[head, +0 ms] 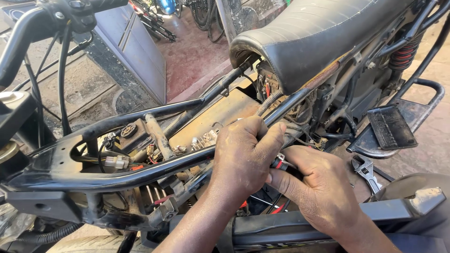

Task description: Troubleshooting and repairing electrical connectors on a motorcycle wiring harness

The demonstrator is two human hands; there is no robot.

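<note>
A stripped motorcycle frame (140, 171) with its black seat (318, 37) stands on a stained concrete floor (187, 56), an adjustable wrench (366, 169) lying nearby. Left hand (243, 157) and right hand (318, 187) both clamp a small red-and-black connector (280, 162) beside the frame tube. Forcing it could likely snap the connector or tear wiring.

No packages, labels, signs or screens are in view.

a small black connector plug (280, 162) with a red band and a pale metal tip sits pinched between the two hands, mostly hidden by fingers. it lies just below the black frame tube (154, 169), tilted, with red wires (276, 207) beneath it.
</note>
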